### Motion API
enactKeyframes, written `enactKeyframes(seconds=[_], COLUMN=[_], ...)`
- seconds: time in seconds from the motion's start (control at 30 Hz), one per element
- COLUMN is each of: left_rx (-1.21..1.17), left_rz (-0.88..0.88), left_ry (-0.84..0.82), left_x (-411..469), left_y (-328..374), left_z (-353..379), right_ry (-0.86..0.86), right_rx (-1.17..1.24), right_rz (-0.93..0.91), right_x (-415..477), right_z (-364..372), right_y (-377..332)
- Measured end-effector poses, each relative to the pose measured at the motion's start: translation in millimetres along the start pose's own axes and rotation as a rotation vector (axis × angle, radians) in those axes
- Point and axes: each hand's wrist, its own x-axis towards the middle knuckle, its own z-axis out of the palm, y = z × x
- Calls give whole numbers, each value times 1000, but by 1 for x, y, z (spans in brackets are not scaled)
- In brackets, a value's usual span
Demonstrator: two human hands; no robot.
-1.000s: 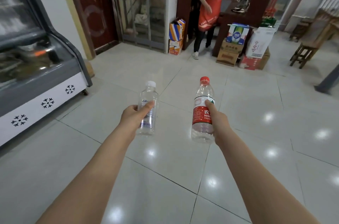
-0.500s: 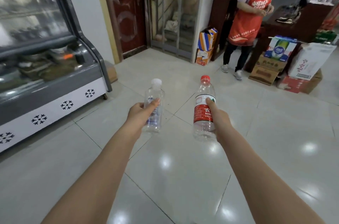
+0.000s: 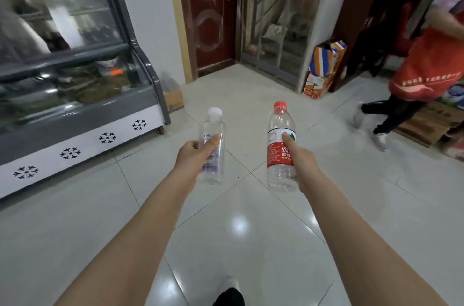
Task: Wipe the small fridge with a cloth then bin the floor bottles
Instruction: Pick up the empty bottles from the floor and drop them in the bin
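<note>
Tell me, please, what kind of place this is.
Probably a small shop or eatery: a glass-fronted chilled display case at the left, stacked cartons further back, and a person in a red apron at the right.

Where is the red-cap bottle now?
The red-cap bottle is right of centre in the head view, held upright in the right hand, beside the white-cap bottle.

One wide-angle camera rides on the person's head, tipped forward and down over the tiled floor. It looks along both outstretched forearms from above, with the left hand and white-capped bottle, right hand and red-capped bottle at arm's reach mid-frame. The display fridge bends away at left.
</note>
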Motion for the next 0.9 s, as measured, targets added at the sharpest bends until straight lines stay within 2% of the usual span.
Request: enactKeyframes(seconds=[0.23, 0.63, 0.9], left_rx=[-33, -93, -136], left_rz=[-32, -38, -69], left_ry=[45, 98, 247], left_x=[123, 311, 439], left_y=[17, 84, 97], left_z=[52, 127, 180], right_ry=[-26, -103, -228], right_rx=[-50, -107, -247], right_rz=[0, -7, -44], right_x=[127, 324, 485], right_z=[18, 66, 86], right_y=[-48, -156, -206])
